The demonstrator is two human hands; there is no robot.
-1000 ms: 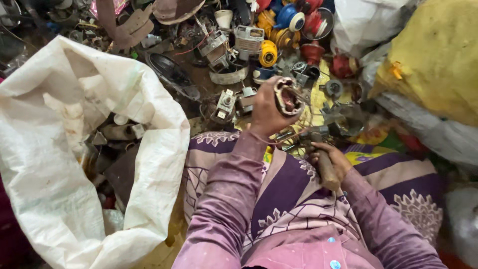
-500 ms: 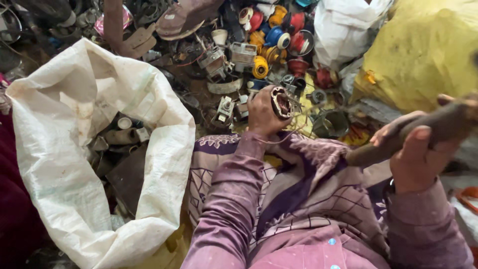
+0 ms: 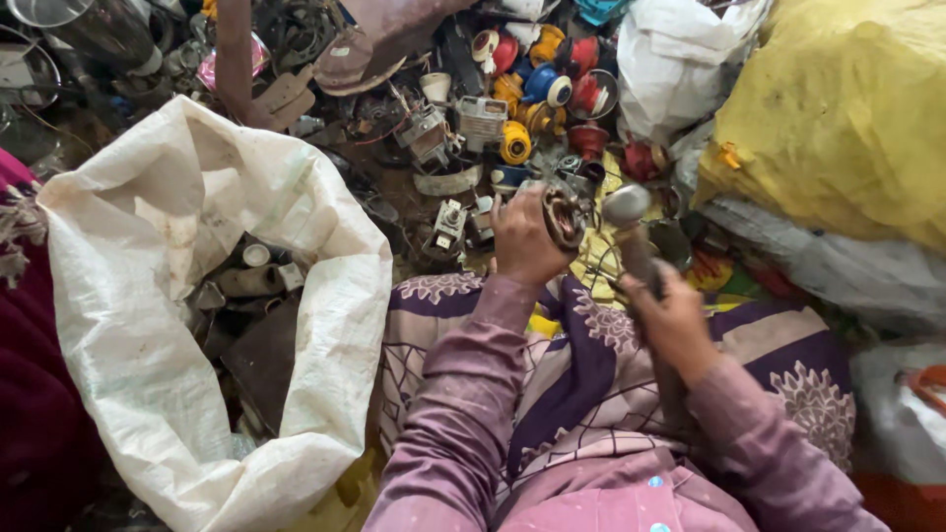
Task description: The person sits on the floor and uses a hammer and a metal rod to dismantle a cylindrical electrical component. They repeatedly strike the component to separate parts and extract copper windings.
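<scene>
I want my left hand (image 3: pixel 524 236) clamped firm round the small rusty motor core (image 3: pixel 566 214), ring-shaped with coppery windings, held up over my lap, while my right hand (image 3: pixel 670 320), closed tight on the hammer (image 3: pixel 636 241), lands its grey head squarely on the rim beside it.
</scene>
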